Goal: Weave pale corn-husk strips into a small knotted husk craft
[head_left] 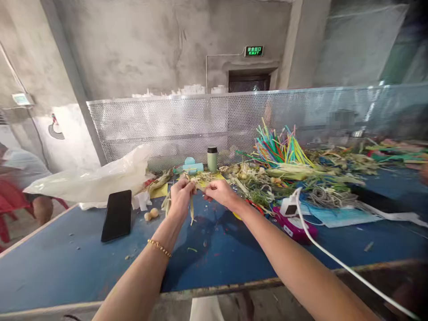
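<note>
Both my hands are held out over a blue table (67,267). My left hand (181,196) is closed around a bunch of pale dried leaf strips (191,209) that hang down from it. My right hand (219,191) pinches the same strips from the right side, fingers pressed together. A beaded bracelet (159,248) sits on my left wrist. Just beyond my hands lies a heap of more dried strips (247,178).
A black phone (117,215) lies left of my hands, beside a white plastic bag (100,178). A green cup (212,159), coloured straws (277,147), a pink device with a white cable (294,223) and a perforated metal screen (200,120) are behind. A person sits far left (20,178).
</note>
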Action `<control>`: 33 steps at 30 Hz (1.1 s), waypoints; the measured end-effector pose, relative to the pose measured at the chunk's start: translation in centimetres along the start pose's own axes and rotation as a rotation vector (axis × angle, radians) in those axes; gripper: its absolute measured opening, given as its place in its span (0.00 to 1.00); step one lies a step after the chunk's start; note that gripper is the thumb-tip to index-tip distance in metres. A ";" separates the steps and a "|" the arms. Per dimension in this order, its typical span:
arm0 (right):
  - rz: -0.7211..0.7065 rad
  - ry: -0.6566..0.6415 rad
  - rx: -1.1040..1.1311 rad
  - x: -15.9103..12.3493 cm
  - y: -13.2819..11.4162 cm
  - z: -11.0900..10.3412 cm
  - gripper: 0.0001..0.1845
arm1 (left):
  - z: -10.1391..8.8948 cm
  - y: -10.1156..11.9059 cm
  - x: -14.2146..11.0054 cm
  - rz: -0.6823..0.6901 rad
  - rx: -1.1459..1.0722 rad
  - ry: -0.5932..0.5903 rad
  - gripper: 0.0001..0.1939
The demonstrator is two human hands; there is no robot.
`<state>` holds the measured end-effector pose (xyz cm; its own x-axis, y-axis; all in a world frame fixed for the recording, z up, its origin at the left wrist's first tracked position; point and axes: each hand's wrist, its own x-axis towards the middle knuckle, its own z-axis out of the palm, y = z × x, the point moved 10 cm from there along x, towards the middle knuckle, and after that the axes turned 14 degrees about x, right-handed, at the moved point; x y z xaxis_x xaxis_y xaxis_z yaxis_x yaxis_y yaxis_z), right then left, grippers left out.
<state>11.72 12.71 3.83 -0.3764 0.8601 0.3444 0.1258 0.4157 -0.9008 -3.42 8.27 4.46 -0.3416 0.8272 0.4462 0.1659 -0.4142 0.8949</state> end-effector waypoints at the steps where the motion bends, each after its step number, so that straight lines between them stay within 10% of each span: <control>1: 0.007 0.001 0.001 0.0 0.2 -0.1 0.08 | -0.3 -0.3 0.2 -0.026 -0.043 0.008 0.11; 12: 0.112 0.044 0.069 -0.7 0.4 -1.2 0.11 | -1.7 -2.3 0.1 -0.304 -0.314 0.099 0.09; 20: -0.048 -0.227 0.236 -1.5 -2.1 1.1 0.09 | -1.2 -5.3 -0.5 -0.622 -0.405 0.098 0.13; 33: 0.017 -0.243 0.192 -1.2 -1.5 -0.9 0.14 | -2.2 -4.7 -0.1 -0.571 -0.373 0.147 0.13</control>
<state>12.84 11.33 4.98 -0.5873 0.7607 0.2763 -0.0328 0.3187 -0.9473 -6.19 9.27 0.16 -0.4070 0.9052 -0.1223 -0.3968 -0.0546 0.9163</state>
